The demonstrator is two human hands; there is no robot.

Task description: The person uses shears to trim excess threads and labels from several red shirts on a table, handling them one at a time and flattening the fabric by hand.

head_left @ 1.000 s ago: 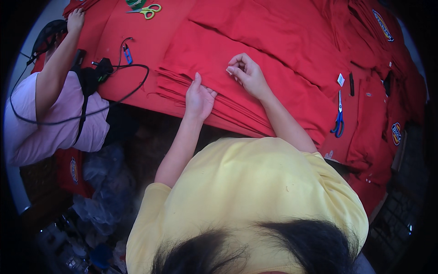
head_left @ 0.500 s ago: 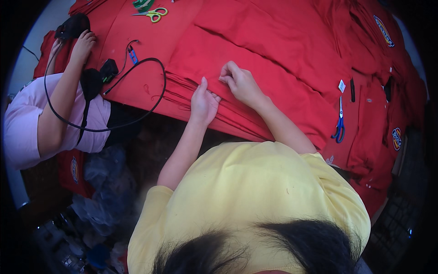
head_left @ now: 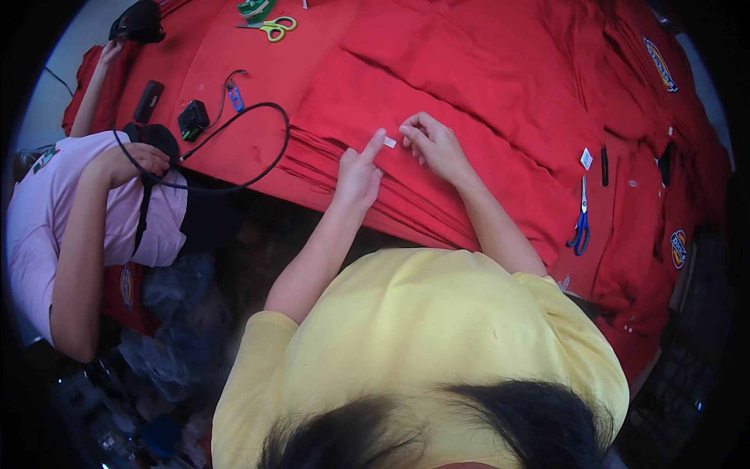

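Since a moment ago, a small white tag [head_left: 389,143] has come into plain sight between my two hands, and my left hand [head_left: 359,173] now has one digit stretched out toward it. The person next to me has brought one hand [head_left: 141,160] down from the table to their waist.

My left hand is partly curled, with its outstretched tip right by the tag. I can't tell if it is pinching the tag or just next to it. My right hand [head_left: 439,148] is half closed, with the fingers bent in, on the other side of the tag. I can't tell if anything is in it.

Both hands are at the near edge of a pile of red cloth [head_left: 461,78]. The pile has many flat layers, and the tag shows just above its edge.

To the right are scissors with blue handles [head_left: 580,230], with a white card [head_left: 586,159] and a thin black stick [head_left: 605,166] near their tip. To the left are blue snips [head_left: 235,95], a black box [head_left: 192,121] and a looped black cable [head_left: 286,144]. Farther up are scissors with yellow-green handles [head_left: 276,31].
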